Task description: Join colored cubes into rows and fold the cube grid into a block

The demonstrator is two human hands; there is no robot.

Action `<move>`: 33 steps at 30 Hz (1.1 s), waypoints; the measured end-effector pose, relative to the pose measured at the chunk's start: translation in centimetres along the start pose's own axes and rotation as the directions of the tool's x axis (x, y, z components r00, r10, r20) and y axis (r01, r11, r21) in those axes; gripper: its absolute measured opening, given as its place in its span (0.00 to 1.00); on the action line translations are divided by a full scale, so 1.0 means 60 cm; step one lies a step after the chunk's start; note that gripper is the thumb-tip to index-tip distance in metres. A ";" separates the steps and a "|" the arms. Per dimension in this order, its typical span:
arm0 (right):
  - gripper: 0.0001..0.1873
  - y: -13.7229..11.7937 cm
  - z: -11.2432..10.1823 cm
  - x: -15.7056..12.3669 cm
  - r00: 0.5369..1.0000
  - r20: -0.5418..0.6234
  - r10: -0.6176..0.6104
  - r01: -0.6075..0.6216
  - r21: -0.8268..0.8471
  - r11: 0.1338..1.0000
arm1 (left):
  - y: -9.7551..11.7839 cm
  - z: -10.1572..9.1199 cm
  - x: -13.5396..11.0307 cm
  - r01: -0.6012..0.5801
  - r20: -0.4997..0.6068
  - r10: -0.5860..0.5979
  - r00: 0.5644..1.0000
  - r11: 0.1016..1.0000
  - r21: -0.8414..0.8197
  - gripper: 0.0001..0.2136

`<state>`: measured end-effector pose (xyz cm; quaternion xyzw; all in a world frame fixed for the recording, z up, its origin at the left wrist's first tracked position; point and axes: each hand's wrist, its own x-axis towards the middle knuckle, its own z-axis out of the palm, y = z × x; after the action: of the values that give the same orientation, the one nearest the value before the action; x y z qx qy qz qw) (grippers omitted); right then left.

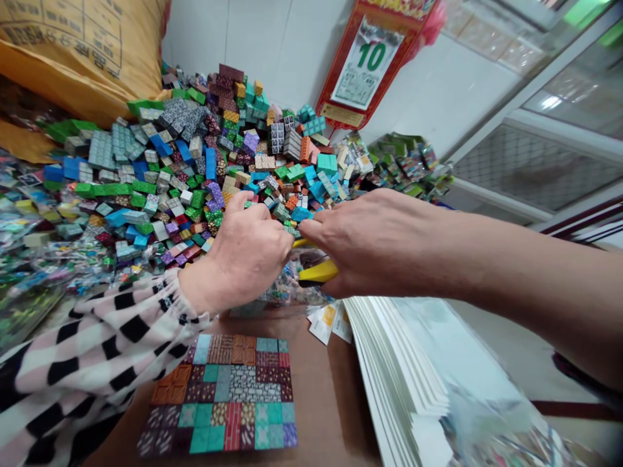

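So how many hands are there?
2. The left hand, in a checked sleeve, is at the foot of the block pile; the right hand beside it grips a yellow tool. No others show.

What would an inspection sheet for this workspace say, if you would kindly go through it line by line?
Surface: brown table, bare only around the near panel.
Job's things: pile of small printed blocks; flat panel of joined blocks lying on the near table; yellow tool.
Clutter: stack of white sheets at right; clear bags at left; paper slips.
Grippers: left hand curled at the pile's edge, contents hidden; right hand closed on the yellow tool.
Cables: nothing seen.
Surroundings: yellow sack behind the pile; red wall calendar showing 10; white wall; window frames at right.
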<state>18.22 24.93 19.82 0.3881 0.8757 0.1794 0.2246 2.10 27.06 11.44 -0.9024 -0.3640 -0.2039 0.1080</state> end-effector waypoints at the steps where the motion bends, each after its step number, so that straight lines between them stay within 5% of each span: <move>1: 0.12 -0.001 -0.001 0.001 1.000 -0.002 -0.004 0.004 -0.004 1.000 | 0.001 -0.002 -0.001 0.003 0.006 -0.003 1.000 1.000 -0.002 0.15; 12: 0.16 -0.015 -0.012 0.026 0.979 0.204 0.015 -0.032 0.080 0.996 | -0.004 0.010 0.004 -0.009 -0.100 0.005 0.995 0.999 -0.042 0.15; 26: 0.26 -0.004 0.004 0.060 0.973 0.219 -0.068 0.049 0.093 0.994 | -0.017 0.029 0.009 0.084 -0.083 -0.132 0.988 0.899 -0.430 0.14; 33: 0.22 0.002 0.003 0.062 0.961 0.267 -0.074 0.057 0.073 0.996 | -0.017 0.038 0.009 0.098 -0.087 -0.152 0.985 0.888 -0.450 0.10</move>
<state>16.16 27.84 18.75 0.3867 0.8548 0.0891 0.3345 2.37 28.90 9.71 -0.8639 -0.3582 -0.3417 -0.0923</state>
